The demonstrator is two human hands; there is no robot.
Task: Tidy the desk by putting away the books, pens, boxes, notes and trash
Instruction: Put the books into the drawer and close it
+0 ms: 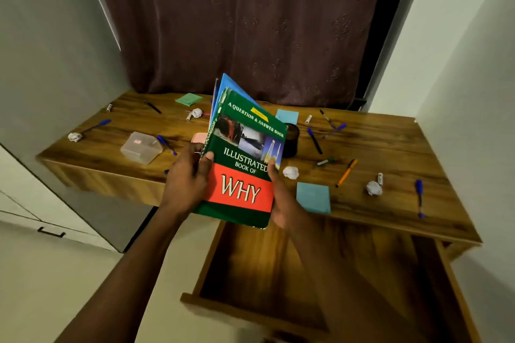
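I hold a stack of books (245,147) upright above the desk's front edge; the front one is green and red, titled "Illustrated Book of Why", with a blue book behind it. My left hand (189,175) grips the stack's left edge, thumb on the cover. My right hand (281,198) supports its right edge and lower corner. Below the books an open wooden drawer (278,273) is pulled out, with nothing visible inside. Pens, crumpled paper balls and sticky notes lie scattered over the wooden desk (390,147).
A clear plastic box (141,147) sits left on the desk. A blue note pad (313,197) lies by my right hand, a dark cup (291,140) behind the books. An orange pen (346,172) and paper balls (374,188) lie right. A curtain hangs behind; white cabinets stand left.
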